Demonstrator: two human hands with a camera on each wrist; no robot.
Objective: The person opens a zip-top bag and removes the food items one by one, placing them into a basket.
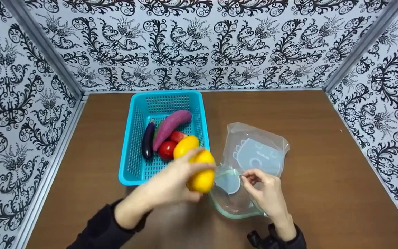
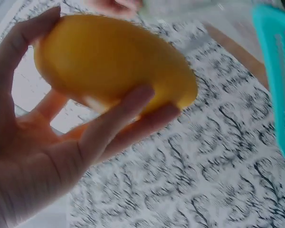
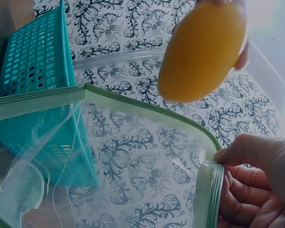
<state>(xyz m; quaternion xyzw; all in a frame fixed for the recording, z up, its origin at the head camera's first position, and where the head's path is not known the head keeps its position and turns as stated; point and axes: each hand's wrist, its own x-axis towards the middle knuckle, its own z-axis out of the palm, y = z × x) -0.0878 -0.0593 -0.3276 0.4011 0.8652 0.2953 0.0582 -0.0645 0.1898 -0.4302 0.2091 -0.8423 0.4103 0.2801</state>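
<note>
My left hand (image 1: 172, 180) grips a yellow mango (image 2: 114, 59) between thumb and fingers, in the air between the basket and the bag. In the right wrist view the mango (image 3: 204, 52) hangs beyond the bag's mouth, apart from it. My right hand (image 1: 268, 193) pinches the green zip edge of a clear zip bag (image 1: 237, 216), whose mouth gapes wide. A pale blue printed shape shows on the bag. Behind the left hand, a second mango (image 1: 186, 144) lies at the basket's near right side, partly hidden.
The turquoise basket (image 1: 124, 152) stands left of the bag on the brown table (image 1: 323, 155). Inside lie a dark eggplant (image 1: 148, 140), a long purple vegetable (image 1: 173, 125), a red tomato (image 1: 167, 150) and another red item (image 1: 177, 136). Patterned walls (image 1: 199, 45) enclose the back and sides.
</note>
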